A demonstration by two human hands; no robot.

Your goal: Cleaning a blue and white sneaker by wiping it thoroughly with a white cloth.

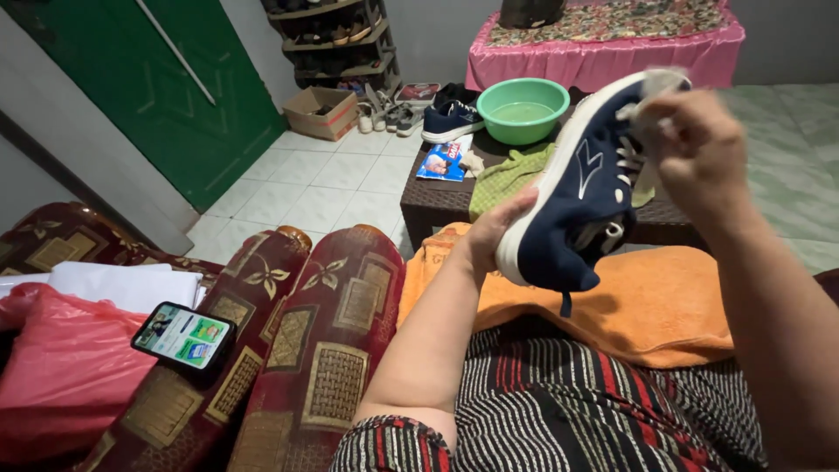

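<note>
A navy sneaker (584, 188) with a white sole is held up over my lap, toe end pointing up and right. My left hand (491, 229) grips it from below, near the heel and sole. At the shoe's upper end, by the laces, my right hand (699, 144) presses a small pale cloth (657, 83). An orange towel (655, 301) lies across my knees under the shoe. The matching navy sneaker (450, 121) sits on the dark low table (433, 201) ahead.
On the table stand a green basin (523, 109), a green rag (507, 179) and a blue packet (444, 162). A phone (183, 336) rests on the red patterned cushions (323, 350) at left, beside a red bag (65, 376). A shoe rack (336, 39) and cardboard box (322, 112) stand by the green door (157, 87).
</note>
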